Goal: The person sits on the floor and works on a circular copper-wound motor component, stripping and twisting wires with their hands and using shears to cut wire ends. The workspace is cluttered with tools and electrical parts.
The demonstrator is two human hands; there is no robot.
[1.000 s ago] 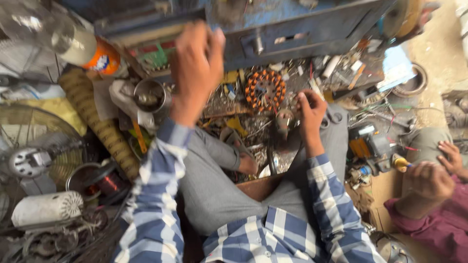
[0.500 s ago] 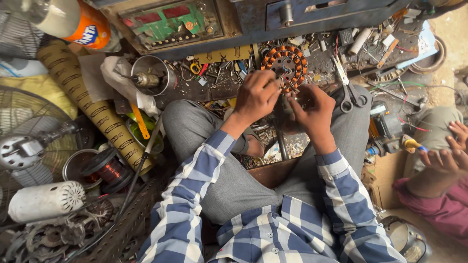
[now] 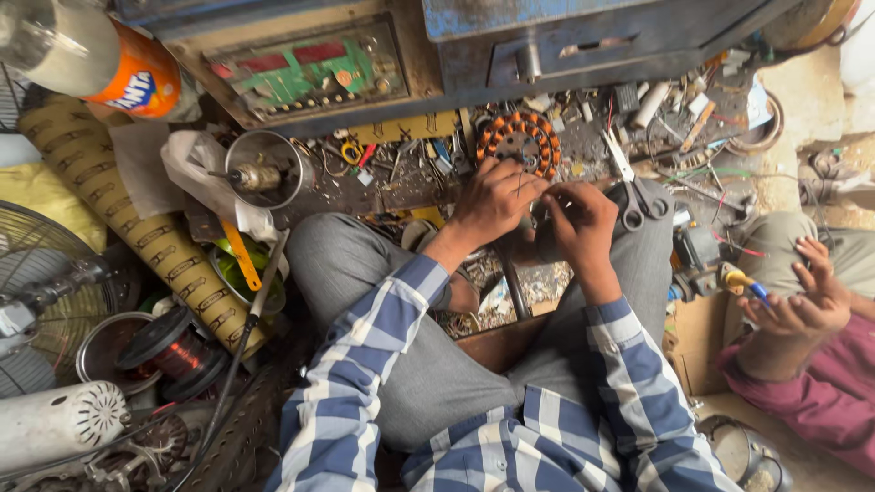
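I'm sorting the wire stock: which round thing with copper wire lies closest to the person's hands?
The orange-and-copper wound ring (stator), just above the left hand on the cluttered floor. The dark spool of reddish copper wire lies far off beside the patterned tube.

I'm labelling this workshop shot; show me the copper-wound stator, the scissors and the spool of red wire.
copper-wound stator [image 3: 518,141]: head view, on its upper ring of coils.
scissors [image 3: 629,187]: head view, near the blade pivot.
spool of red wire [image 3: 178,353]: head view, on the wound wire.

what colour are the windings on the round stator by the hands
Orange copper coils on the stator, seen in the head view.
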